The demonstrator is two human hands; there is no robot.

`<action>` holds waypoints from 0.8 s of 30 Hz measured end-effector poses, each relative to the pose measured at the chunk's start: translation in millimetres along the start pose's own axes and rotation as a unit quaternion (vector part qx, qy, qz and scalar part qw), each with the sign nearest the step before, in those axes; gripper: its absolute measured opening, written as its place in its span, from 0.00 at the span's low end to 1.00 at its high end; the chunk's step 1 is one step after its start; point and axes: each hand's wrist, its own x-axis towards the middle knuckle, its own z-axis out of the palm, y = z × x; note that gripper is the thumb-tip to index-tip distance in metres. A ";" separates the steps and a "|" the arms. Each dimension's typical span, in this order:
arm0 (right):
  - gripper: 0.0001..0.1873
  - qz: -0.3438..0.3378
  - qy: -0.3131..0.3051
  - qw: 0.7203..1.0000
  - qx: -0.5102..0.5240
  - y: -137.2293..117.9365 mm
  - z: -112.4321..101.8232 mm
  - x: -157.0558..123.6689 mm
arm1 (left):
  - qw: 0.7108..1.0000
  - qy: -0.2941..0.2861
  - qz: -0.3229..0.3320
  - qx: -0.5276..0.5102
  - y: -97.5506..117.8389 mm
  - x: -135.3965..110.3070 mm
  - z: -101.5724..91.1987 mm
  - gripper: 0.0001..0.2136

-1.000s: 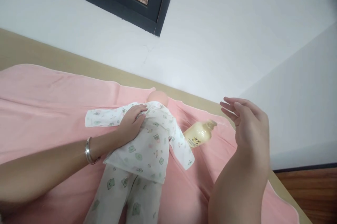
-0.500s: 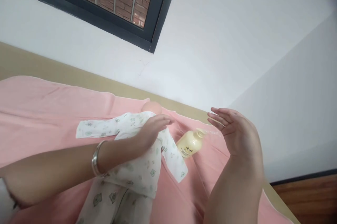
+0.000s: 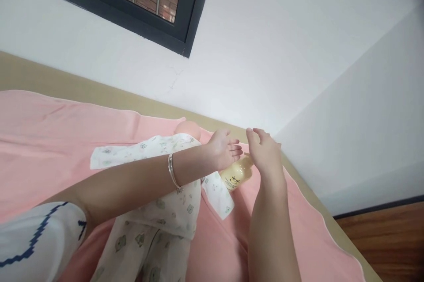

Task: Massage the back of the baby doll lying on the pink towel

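My left hand (image 3: 225, 148), with a silver bangle on the wrist, is palm up with its fingers stretched out over the far end of a yellow bottle (image 3: 236, 176). My right hand (image 3: 266, 151) hovers just right of the bottle's top, fingers extended and holding nothing. The bottle lies tilted beside the sleeve of a white printed baby top (image 3: 189, 207). Matching trousers (image 3: 122, 244) lie below the top. Beyond its collar shows a pinkish round shape (image 3: 187, 128), like a doll's head. My left forearm covers part of the top.
Underneath lies a pink blanket (image 3: 82, 127) on a tan surface (image 3: 66, 81). A white wall (image 3: 238, 74) with a dark-framed window (image 3: 183, 36) rises behind. Brown wood (image 3: 387, 233) shows at the lower right.
My left hand has moved right and turned palm up, now over the bottle. My right hand has moved left toward it and turned. The view has shifted slightly.
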 end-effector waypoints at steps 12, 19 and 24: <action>0.36 0.012 -0.180 0.983 0.029 -9.1 13.4 -4.0 | 0.994 -0.037 -0.007 -0.103 -3.2 -15.0 -7.9 0.23; 0.36 0.017 -0.191 0.981 -0.014 -7.4 11.5 -3.2 | 0.995 -0.025 0.000 -0.094 -2.5 -14.7 -3.3 0.23; 0.35 0.000 -0.214 0.975 -0.064 -9.5 13.5 3.5 | 0.995 -0.028 -0.013 -0.097 -4.8 -10.3 -0.9 0.22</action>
